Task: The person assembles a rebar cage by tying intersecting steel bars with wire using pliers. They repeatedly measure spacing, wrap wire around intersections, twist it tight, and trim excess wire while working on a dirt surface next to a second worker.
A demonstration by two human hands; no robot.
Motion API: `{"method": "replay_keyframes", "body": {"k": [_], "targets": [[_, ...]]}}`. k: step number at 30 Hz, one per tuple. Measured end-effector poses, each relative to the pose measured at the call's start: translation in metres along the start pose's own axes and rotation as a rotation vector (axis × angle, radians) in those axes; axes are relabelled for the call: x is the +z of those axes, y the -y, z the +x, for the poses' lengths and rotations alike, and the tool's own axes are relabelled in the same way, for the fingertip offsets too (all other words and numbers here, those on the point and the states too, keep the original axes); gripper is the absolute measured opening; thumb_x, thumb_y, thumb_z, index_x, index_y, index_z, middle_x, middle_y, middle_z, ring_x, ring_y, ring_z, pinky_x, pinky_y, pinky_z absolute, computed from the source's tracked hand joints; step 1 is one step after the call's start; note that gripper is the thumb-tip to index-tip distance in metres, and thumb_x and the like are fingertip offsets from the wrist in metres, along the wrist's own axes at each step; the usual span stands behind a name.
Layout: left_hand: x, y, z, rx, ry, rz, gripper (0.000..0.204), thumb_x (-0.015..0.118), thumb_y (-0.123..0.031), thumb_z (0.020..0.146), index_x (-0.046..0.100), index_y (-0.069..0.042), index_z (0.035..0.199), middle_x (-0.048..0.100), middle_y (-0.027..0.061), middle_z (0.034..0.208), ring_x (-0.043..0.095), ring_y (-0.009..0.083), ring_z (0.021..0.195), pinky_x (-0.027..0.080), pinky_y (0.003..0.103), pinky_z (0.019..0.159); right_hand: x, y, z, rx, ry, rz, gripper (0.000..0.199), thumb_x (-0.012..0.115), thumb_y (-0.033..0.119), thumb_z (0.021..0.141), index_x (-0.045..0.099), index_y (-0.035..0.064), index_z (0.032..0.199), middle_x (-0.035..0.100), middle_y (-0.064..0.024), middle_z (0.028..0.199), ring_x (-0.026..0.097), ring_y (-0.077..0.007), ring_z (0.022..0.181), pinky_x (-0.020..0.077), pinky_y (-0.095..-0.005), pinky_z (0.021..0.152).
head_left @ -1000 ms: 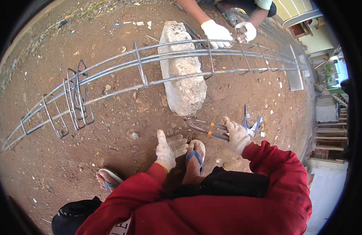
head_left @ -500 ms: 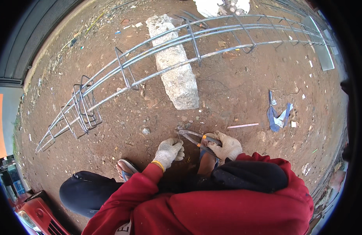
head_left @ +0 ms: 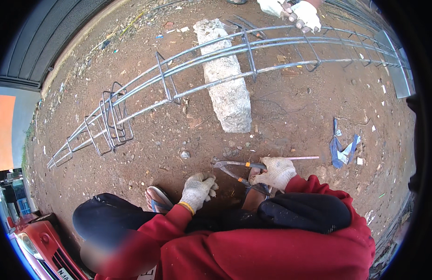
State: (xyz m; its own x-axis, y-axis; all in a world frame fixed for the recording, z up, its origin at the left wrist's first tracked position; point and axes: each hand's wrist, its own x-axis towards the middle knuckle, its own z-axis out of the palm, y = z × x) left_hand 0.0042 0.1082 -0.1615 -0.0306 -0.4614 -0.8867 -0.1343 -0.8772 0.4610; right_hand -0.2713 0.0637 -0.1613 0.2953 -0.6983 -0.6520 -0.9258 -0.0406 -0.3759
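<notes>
My right hand (head_left: 275,171), in a white knit glove, grips the handles of a pair of pincers (head_left: 234,169) whose jaws point left just above the red dirt. My left hand (head_left: 198,189), also gloved, hovers over the ground left of the pincers with its fingers curled and nothing visible in it. Both hands sit in front of my feet in blue sandals (head_left: 157,199). Beyond them a long steel rebar cage (head_left: 178,70) lies across a grey concrete block (head_left: 226,88).
Another person's gloved hands (head_left: 295,10) work on the cage at the top. Several loose stirrups (head_left: 111,122) bunch at the cage's left end. A blue scrap (head_left: 343,148) and a thin rod (head_left: 305,157) lie right. A red vehicle (head_left: 36,247) stands lower left.
The view has swung left and down. My right hand has drawn the pincers from near the blue scrap in front of my feet; my left hand stays low beside them.
</notes>
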Motion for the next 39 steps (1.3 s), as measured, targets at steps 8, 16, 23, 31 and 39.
{"method": "replay_keyframes", "body": {"k": [8,16,23,31,39], "targets": [[-0.014,0.0,0.009,0.026,-0.114,-0.513,0.013,0.058,-0.015,0.099,0.057,-0.005,0.106,0.065,0.0065,0.081,0.063,0.0159,0.057,0.051,0.027,0.045,-0.017,0.004,-0.015,0.15,0.007,-0.077,0.064,0.065,0.067,0.078,0.066,0.0074,0.101,0.07,-0.0167,0.083,0.07,-0.0354,0.084,0.0534,-0.0443,0.076],[-0.005,-0.028,0.005,0.387,-0.045,-0.285,0.012,0.055,-0.008,0.099,0.059,0.002,0.106,0.07,0.0166,0.094,0.072,0.0225,0.074,0.059,0.029,0.061,-0.026,0.037,-0.007,-0.519,-0.444,-0.217,0.071,0.071,0.051,0.082,0.054,0.0066,0.133,0.061,-0.0215,0.123,0.06,-0.0383,0.114,0.0479,-0.0452,0.095],[0.009,-0.039,-0.021,0.786,-0.154,0.21,0.016,0.062,-0.011,0.095,0.064,0.002,0.104,0.073,0.0142,0.082,0.074,0.0184,0.073,0.057,0.032,0.061,-0.062,0.077,0.011,-0.808,-0.542,0.112,0.055,0.075,0.026,0.083,0.058,0.0035,0.131,0.066,-0.0174,0.108,0.065,-0.0356,0.098,0.051,-0.0424,0.085],[0.013,-0.032,-0.006,1.015,-0.292,0.351,0.024,0.065,-0.024,0.092,0.066,-0.004,0.106,0.068,0.0184,0.084,0.069,0.0376,0.079,0.054,0.044,0.067,-0.044,0.091,0.018,-0.678,-0.482,0.443,0.02,0.062,0.016,0.094,0.069,0.0047,0.108,0.073,-0.0125,0.101,0.07,-0.0312,0.083,0.0545,-0.0381,0.072],[-0.057,-0.046,0.04,0.536,-0.469,-1.337,0.081,0.053,-0.071,0.089,0.042,-0.011,0.142,0.053,0.0138,0.138,0.054,0.0305,0.123,0.043,0.045,0.101,-0.019,0.063,0.023,-0.616,-0.257,0.31,0.021,0.063,0.017,0.094,0.069,0.0042,0.11,0.073,-0.0153,0.09,0.072,-0.028,0.079,0.0561,-0.0352,0.069]]}}
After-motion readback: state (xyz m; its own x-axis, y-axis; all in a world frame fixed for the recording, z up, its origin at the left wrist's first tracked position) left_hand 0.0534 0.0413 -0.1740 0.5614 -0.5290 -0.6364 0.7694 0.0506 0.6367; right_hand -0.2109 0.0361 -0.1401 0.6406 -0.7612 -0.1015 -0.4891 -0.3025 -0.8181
